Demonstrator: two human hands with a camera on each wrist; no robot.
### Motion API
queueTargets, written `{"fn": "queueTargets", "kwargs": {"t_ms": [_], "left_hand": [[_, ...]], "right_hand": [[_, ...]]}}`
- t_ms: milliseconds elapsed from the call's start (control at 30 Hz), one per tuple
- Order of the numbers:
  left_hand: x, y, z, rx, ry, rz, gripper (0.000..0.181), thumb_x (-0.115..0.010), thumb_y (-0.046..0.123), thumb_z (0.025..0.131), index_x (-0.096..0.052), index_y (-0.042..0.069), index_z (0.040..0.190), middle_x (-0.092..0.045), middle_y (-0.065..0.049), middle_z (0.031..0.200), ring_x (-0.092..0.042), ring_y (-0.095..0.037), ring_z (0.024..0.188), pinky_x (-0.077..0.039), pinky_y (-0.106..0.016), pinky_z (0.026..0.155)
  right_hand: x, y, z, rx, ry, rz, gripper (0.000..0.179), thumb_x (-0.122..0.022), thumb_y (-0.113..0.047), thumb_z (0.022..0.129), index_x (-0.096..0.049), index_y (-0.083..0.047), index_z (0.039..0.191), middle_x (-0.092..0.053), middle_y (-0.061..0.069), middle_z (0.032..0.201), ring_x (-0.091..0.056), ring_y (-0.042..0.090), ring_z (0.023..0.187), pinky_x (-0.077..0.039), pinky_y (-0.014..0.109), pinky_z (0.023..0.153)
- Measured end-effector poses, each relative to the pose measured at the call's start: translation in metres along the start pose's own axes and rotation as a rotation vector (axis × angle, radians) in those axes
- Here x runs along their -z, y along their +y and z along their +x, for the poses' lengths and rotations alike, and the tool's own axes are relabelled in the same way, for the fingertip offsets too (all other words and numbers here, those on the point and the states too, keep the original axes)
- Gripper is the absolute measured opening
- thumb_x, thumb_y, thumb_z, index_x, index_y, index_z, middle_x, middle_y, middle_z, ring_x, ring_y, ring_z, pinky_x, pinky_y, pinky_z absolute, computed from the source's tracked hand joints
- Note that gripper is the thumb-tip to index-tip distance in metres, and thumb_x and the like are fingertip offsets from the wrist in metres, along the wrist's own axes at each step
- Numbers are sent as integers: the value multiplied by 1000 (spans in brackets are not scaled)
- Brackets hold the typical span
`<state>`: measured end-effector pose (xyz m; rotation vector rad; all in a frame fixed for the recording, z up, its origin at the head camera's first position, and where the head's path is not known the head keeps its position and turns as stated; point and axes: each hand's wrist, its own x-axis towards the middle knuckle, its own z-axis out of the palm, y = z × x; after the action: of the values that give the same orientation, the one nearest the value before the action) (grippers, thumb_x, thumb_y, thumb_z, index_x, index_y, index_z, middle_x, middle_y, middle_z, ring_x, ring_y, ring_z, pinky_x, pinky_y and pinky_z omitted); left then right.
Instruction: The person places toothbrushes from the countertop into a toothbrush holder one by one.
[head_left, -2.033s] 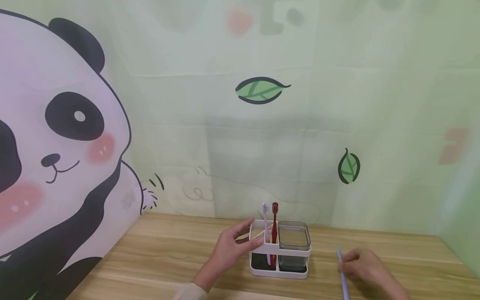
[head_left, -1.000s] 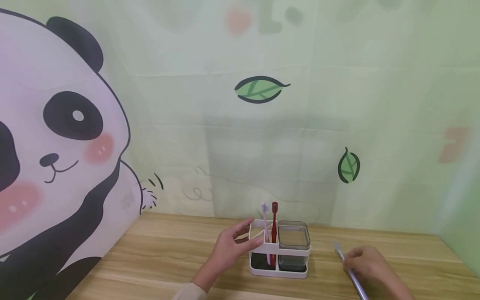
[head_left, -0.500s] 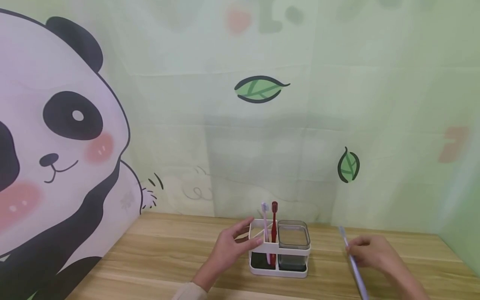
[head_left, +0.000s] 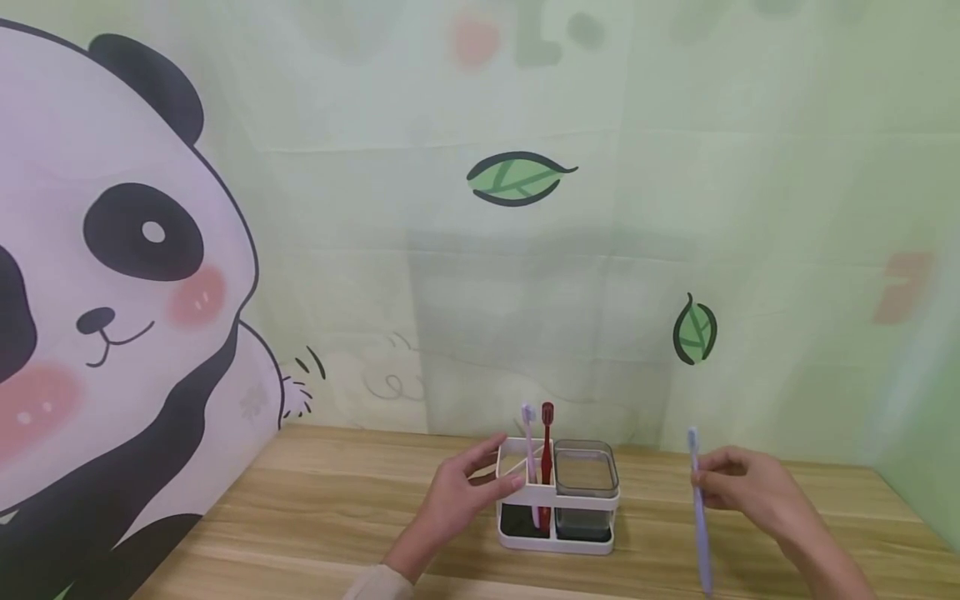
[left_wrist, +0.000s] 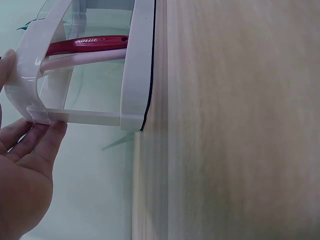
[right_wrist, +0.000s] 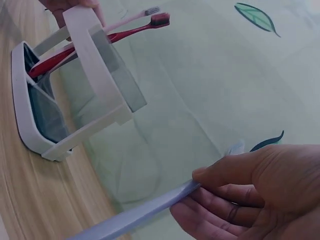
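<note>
A white toothbrush holder (head_left: 557, 548) stands on the wooden table. My left hand (head_left: 457, 500) grips its upper rim at the left end, thumb at the front and fingers round the side. Inside the left part, a pink toothbrush (head_left: 531, 450) and a red toothbrush (head_left: 547, 454) stand bristles up. A see-through cup (head_left: 587, 479) fills the right part. To the right of the holder, my right hand (head_left: 753, 492) pinches a blue toothbrush (head_left: 702, 533) near its head between thumb and fingers. That brush is nearly upright, its head at the top and its handle pointing down.
The wooden table (head_left: 315, 517) runs back to a pale green cloth (head_left: 345, 208) printed with leaves. A large printed panda (head_left: 135, 333) covers the left side. More green cloth (head_left: 922, 467) borders the table on the right.
My right hand has lifted the blue toothbrush up and away from me, and the brush has swung from a slant to almost upright. The left hand and holder stay in place.
</note>
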<state>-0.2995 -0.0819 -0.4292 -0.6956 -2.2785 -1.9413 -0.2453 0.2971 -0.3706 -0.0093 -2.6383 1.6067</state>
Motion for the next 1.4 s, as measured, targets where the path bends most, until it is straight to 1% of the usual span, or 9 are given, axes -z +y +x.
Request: {"fn": "queueTargets", "kwargs": {"t_ms": [167,267,467,567,667,800,1067,1267,1400], "left_hand": [[1,1,1,8,2,21,65,-84,22,95,-57,1,151,-59,-27,147,-61,-46,131,-58,-47,102],[1,2,1,7,1,17,66,-84,22,95,-57,1,151,-59,-27,147,-61,-46,130,-58,-47,101],[2,3,1,-8,2,10,66,-84,20,95,-56,-1,151,-59,-28,147,-60,-47,131,-58,-47,102],[3,2,2,-9,2,21,66,-84,22,95,-56,0,151,-59,-27,147,-60,-46,131,-57,-46,103],[3,2,2,-6,1,30,67,-84,24,95,-57,0,151,-59,-27,146,-60,-45,132,-57,-46,103],[3,2,1,-7,2,20,66,-84,22,95,-56,0,151,-60,-28,145,-61,-45,131,-58,-46,102],[2,0,2,-14,-6,21,67,-84,21,95,-56,-1,151,-60,-27,145,-60,-45,132,-57,-44,103],[1,-2,2,-17,-5,22,67,-84,22,95,-56,-2,151,-60,-28,145,-60,-45,132,-57,-44,104],[1,-2,1,-21,-4,14,66,-84,21,95,-56,-2,150,-60,-27,146,-59,-46,133,-57,-45,104]], "right_hand": [[2,-7,-3,17,16,-39,29,-69,-15,104,-67,10,120,-77,13,110,-77,27,97,-61,53,96],[3,-11,-4,33,28,-54,32,-70,-19,105,-67,8,122,-77,14,113,-77,27,99,-56,61,100],[2,-19,-8,74,57,-51,36,-71,-24,105,-66,6,124,-76,13,116,-76,23,100,-55,60,103],[1,-26,-11,89,74,-47,37,-71,-28,105,-67,4,123,-76,12,117,-76,22,101,-59,52,100],[-3,-34,-15,105,103,-44,38,-73,-31,104,-68,2,122,-76,10,118,-75,17,99,-62,35,92],[-11,-46,-19,145,150,-25,39,-75,-33,102,-69,0,122,-76,10,119,-75,10,96,-59,21,85],[-28,-67,-26,246,211,87,37,-78,-26,101,-69,3,121,-77,8,116,-74,6,96,-57,14,87],[-41,-81,-27,294,228,163,35,-78,-23,101,-68,4,120,-78,4,111,-76,9,95,-58,15,88],[-50,-88,-26,333,233,222,30,-78,-16,100,-67,6,117,-77,7,109,-76,10,95,-59,17,89]]}}
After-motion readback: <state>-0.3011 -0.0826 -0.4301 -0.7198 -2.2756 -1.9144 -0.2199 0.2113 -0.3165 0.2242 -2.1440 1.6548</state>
